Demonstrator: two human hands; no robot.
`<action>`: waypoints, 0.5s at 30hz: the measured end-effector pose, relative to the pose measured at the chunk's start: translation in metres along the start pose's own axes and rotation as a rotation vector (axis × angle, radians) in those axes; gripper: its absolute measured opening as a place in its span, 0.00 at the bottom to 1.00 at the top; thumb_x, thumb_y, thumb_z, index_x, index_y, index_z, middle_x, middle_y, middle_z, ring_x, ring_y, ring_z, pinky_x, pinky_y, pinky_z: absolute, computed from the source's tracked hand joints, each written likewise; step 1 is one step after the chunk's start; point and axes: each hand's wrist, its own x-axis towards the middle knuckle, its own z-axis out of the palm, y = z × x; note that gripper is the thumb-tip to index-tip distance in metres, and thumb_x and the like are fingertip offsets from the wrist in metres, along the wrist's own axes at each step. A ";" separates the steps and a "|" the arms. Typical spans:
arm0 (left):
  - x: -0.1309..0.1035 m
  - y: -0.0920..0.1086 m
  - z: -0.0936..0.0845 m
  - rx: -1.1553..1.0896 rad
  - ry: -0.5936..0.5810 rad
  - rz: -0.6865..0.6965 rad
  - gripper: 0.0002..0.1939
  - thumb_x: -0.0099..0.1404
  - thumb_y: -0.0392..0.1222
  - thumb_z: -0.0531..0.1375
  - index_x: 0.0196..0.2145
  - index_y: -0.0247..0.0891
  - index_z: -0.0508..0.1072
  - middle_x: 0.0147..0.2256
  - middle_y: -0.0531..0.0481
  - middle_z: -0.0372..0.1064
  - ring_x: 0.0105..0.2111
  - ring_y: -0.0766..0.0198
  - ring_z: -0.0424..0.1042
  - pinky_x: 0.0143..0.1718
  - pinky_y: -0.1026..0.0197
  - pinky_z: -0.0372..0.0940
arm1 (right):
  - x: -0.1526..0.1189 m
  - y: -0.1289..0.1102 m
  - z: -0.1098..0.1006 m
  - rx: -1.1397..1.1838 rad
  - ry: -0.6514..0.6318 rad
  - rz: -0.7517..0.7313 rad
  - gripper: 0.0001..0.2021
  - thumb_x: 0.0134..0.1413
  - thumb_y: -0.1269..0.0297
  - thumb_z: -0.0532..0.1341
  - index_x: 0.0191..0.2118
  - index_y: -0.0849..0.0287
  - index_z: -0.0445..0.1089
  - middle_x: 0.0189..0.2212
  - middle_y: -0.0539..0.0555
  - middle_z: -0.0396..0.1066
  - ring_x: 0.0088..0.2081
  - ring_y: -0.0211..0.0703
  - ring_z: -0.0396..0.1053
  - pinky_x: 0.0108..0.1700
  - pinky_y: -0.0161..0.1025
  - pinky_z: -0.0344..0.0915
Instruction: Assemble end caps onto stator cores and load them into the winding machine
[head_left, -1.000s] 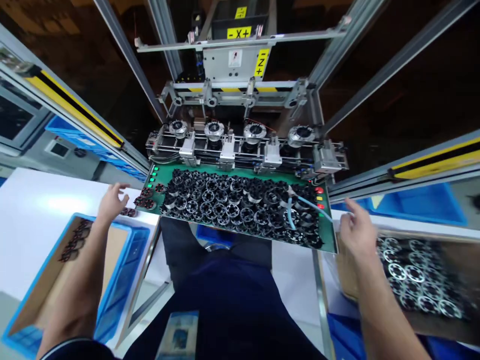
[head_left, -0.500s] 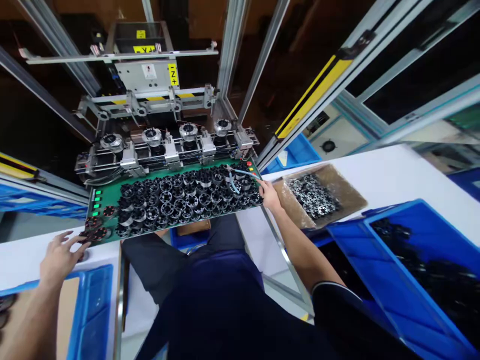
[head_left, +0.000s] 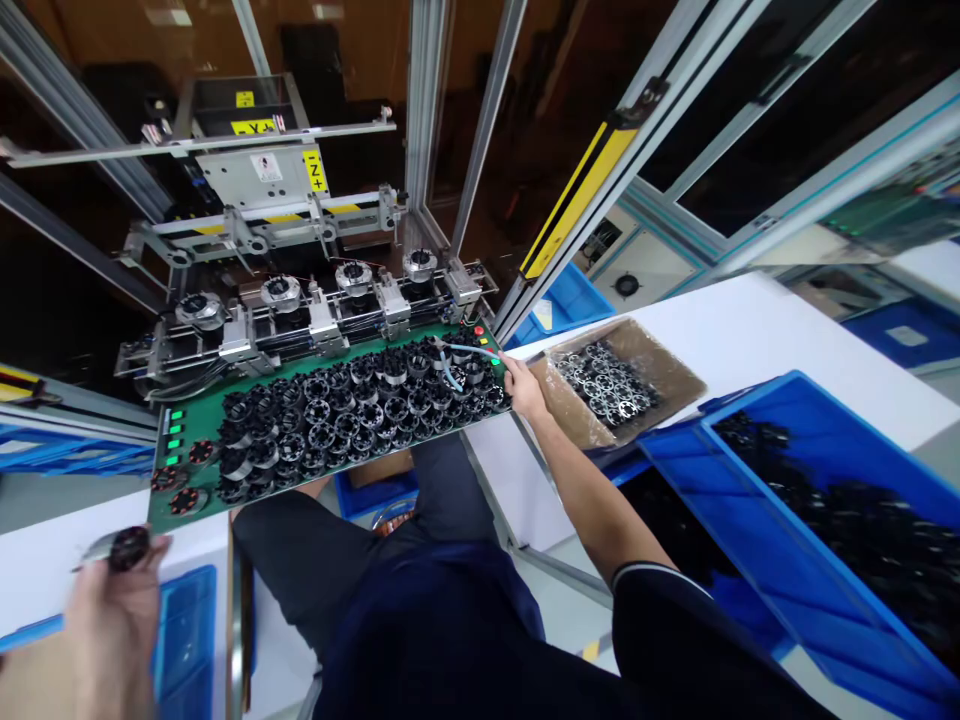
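At the lower left, my left hand, smeared by motion, is closed on a dark round motor stator. It is raised above the white table, just off the green panel. A few stators with copper-coloured windings lie on the panel's left end, close to that hand. My right hand is at the panel's right end. Its index finger reaches to a lit green button, and it grips nothing. Beside it, blue-handled pliers rest on rows of black ring-shaped cores.
Behind the panel stands a machine with several round parts in metal holders. A cardboard box of metal rings sits right of my right hand. Blue crates of black parts stand farther right. Yellow-black posts flank the machine.
My left hand has lifted a stator from the panel's left end and moved back toward me. The right hand stays at the panel's right end, where a green light now shows. The view has shifted.
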 end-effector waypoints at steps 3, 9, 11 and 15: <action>-0.048 -0.013 0.039 -0.129 -0.013 -0.097 0.25 0.54 0.68 0.74 0.34 0.48 0.74 0.33 0.56 0.79 0.30 0.54 0.75 0.54 0.33 0.83 | 0.003 -0.018 -0.009 0.010 0.074 -0.012 0.23 0.83 0.49 0.71 0.71 0.55 0.78 0.69 0.63 0.79 0.65 0.56 0.81 0.69 0.61 0.82; -0.122 -0.041 0.105 -0.137 -0.138 -0.164 0.18 0.57 0.59 0.80 0.37 0.48 0.84 0.43 0.48 0.87 0.40 0.45 0.87 0.49 0.38 0.88 | 0.031 -0.082 -0.053 -0.041 0.086 -0.150 0.22 0.87 0.47 0.62 0.62 0.57 0.86 0.59 0.64 0.85 0.58 0.57 0.83 0.64 0.57 0.82; -0.135 -0.043 0.120 -0.112 -0.216 -0.134 0.18 0.60 0.59 0.81 0.36 0.45 0.85 0.42 0.46 0.86 0.39 0.49 0.86 0.50 0.44 0.87 | 0.048 -0.109 -0.060 -0.067 -0.019 -0.243 0.19 0.84 0.48 0.64 0.57 0.53 0.90 0.55 0.62 0.88 0.56 0.56 0.84 0.65 0.54 0.80; -0.144 -0.037 0.142 -0.076 -0.329 -0.003 0.20 0.61 0.58 0.82 0.32 0.41 0.83 0.41 0.44 0.83 0.42 0.53 0.85 0.45 0.55 0.84 | 0.079 -0.150 -0.054 -0.143 -0.261 -0.348 0.09 0.72 0.57 0.75 0.50 0.52 0.93 0.47 0.57 0.89 0.46 0.51 0.84 0.60 0.48 0.79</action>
